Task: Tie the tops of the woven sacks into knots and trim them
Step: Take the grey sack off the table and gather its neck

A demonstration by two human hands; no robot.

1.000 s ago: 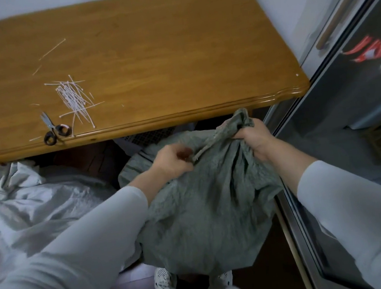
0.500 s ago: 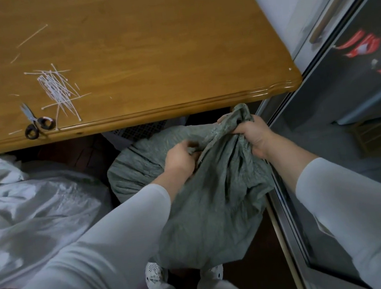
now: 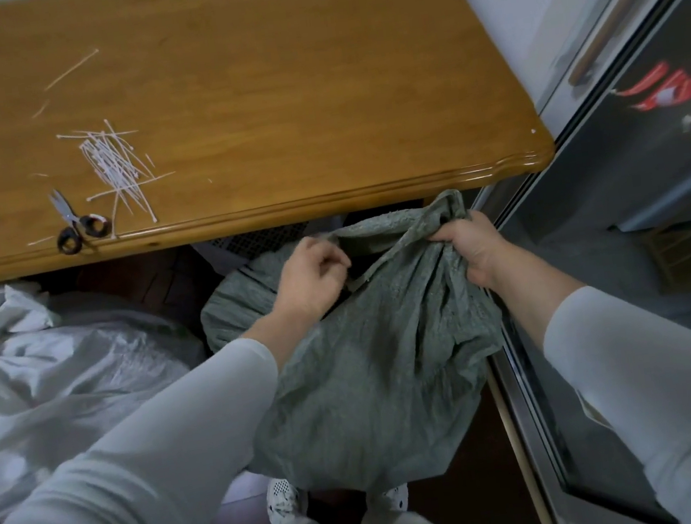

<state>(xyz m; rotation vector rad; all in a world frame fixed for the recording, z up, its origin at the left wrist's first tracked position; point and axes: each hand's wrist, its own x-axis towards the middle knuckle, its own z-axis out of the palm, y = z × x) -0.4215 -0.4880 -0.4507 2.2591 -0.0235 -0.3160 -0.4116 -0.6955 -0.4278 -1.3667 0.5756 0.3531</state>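
1. Head view, the sack: the green sack [image 3: 375,367] stands on the floor right in front of you, just below the table's near edge, with its gathered top toward 12 o'clock.
2. Your right hand [image 3: 476,249] is at the sack's 1 o'clock. Its fingers are closed tight round a bunched handful of the top.
3. Your left hand [image 3: 311,279] is at 11 o'clock of the sack. Its fingers are curled in and pinch the rim where the mouth gapes dark between your two hands.
4. Around it: a white sack [image 3: 63,365] lies slumped at 9 o'clock, close beside the green one, partly under the table.
5. The table [image 3: 287,63] fills the view from 10 to 1 o'clock. Its moulded front edge overhangs the space just beyond the sack top.
6. The scissors [image 3: 76,227] lie shut at the table's near edge, at 10 o'clock, handles toward you. The ties [image 3: 115,164] lie in a loose white pile just beyond them, a few strays scattered farther up.
7. At 3 o'clock a dark glossy door [image 3: 633,188] with a metal frame stands against the sack's right side, your right wrist near it.
8. Your shoes [image 3: 282,498] show at 6 o'clock, partly hidden by the sack's bottom.
9. Open room: bare tabletop from the ties across to the right corner, and a strip of dark floor between the two sacks.
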